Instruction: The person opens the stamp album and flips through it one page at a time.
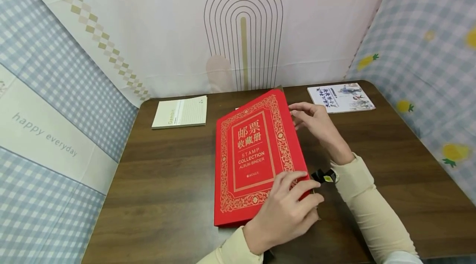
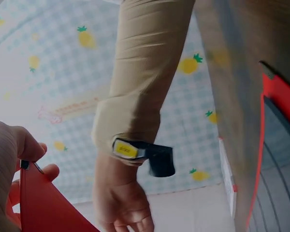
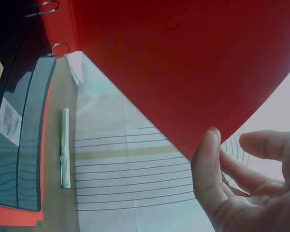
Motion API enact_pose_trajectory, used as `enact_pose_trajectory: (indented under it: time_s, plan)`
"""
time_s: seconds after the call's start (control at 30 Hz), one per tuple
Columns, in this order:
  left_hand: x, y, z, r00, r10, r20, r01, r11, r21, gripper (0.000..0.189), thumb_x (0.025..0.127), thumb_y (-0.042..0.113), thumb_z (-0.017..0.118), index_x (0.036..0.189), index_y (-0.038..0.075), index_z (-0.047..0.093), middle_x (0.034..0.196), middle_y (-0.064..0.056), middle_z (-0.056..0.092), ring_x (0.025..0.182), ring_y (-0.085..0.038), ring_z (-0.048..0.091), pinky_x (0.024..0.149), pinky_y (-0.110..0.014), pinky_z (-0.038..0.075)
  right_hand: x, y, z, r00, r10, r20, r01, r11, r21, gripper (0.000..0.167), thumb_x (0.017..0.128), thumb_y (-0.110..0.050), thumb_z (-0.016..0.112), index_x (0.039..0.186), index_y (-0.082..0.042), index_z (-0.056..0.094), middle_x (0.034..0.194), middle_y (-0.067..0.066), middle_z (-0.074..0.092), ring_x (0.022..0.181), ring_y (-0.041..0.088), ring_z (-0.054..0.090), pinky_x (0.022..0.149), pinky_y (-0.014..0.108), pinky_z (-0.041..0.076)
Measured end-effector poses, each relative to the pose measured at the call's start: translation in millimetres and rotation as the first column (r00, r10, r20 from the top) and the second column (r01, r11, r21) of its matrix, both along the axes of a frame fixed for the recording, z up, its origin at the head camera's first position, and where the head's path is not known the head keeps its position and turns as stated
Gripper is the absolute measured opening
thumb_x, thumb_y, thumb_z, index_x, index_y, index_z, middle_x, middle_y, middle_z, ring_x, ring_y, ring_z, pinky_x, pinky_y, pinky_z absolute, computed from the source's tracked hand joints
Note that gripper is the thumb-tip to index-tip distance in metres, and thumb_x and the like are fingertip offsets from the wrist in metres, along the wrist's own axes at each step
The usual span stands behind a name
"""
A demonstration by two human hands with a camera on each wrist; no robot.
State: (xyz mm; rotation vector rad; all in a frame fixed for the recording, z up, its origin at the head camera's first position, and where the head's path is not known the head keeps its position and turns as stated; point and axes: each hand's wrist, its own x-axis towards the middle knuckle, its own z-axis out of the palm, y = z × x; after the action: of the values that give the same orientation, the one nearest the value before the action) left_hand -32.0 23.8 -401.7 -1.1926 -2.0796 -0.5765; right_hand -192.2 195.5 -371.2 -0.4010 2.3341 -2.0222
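A red stamp album with gold print has its front cover raised at a slant. My left hand grips the cover's near right corner, fingers over the top; in the left wrist view those fingers pinch its edge. My right hand is at the far right edge, fingers rather loose; a finger touches the cover's inner side by its corner. Beneath the cover, the right wrist view shows metal rings and clear pocket pages holding a small picture.
A cream notebook lies at the table's back left. A white illustrated booklet lies at the back right. The brown table is walled by printed cloth. Black straps sit at the right wrist.
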Motion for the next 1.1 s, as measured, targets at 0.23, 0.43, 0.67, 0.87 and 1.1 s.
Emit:
enact_pose_trajectory:
  time_s: [0.23, 0.43, 0.67, 0.87, 1.1]
  plan:
    - [-2.3, -11.2, 7.2, 0.999, -0.043, -0.019, 0.045, 0.991, 0.129, 0.016, 0.089, 0.011, 0.06, 0.093, 0.016, 0.075, 0.115, -0.004, 0.068, 0.115, -0.025, 0.058, 0.107, -0.04, 0.04, -6.2, 0.2, -8.4, 1.0, -0.006, 0.018, 0.004, 0.993, 0.12, 0.035, 0.103, -0.01, 0.058, 0.129, 0.014, 0.058, 0.102, 0.015, 0.07, 0.076, 0.007, 0.069, 0.071, 0.03, 0.059]
    - [-1.5, -23.1, 13.4, 0.998, -0.06, -0.002, 0.06, 0.977, 0.203, 0.024, 0.095, 0.011, 0.05, 0.091, 0.014, 0.074, 0.115, -0.005, 0.068, 0.117, -0.026, 0.057, 0.107, -0.039, 0.041, -11.5, -0.3, -17.6, 1.0, -0.002, -0.002, 0.002, 0.974, 0.226, 0.035, 0.101, -0.008, 0.06, 0.13, 0.011, 0.058, 0.12, 0.031, 0.062, 0.083, 0.007, 0.064, 0.071, 0.019, 0.054]
    - [0.6, -35.8, 18.9, 0.996, -0.085, 0.0, 0.081, 0.955, 0.285, 0.023, 0.097, 0.011, 0.048, 0.092, 0.012, 0.071, 0.113, -0.007, 0.069, 0.115, -0.026, 0.059, 0.105, -0.041, 0.045, -17.8, -3.4, -30.8, 1.0, 0.022, -0.004, -0.019, 0.934, 0.358, 0.041, 0.099, -0.011, 0.063, 0.136, 0.006, 0.055, 0.132, 0.025, 0.06, 0.115, 0.034, 0.06, 0.092, 0.04, 0.052]
    - [1.5, -45.9, 22.9, 0.996, -0.092, -0.02, 0.093, 0.937, 0.337, 0.023, 0.098, 0.013, 0.049, 0.092, 0.011, 0.071, 0.112, -0.01, 0.07, 0.112, -0.029, 0.06, 0.101, -0.041, 0.048, -21.5, -7.2, -39.7, 0.997, 0.071, 0.02, -0.071, 0.854, 0.516, 0.054, 0.097, -0.015, 0.067, 0.143, 0.005, 0.047, 0.143, 0.027, 0.052, 0.132, 0.045, 0.047, 0.104, 0.059, 0.041]
    - [3.7, -56.2, 26.8, 0.997, -0.081, -0.011, 0.079, 0.908, 0.412, 0.022, 0.098, 0.013, 0.05, 0.092, 0.009, 0.07, 0.111, -0.012, 0.069, 0.109, -0.031, 0.06, 0.095, -0.04, 0.053, -27.0, -9.5, -53.7, 0.988, 0.137, 0.074, -0.152, 0.742, 0.653, 0.069, 0.094, -0.016, 0.07, 0.149, 0.012, 0.037, 0.15, 0.032, 0.041, 0.138, 0.048, 0.039, 0.108, 0.062, 0.035]
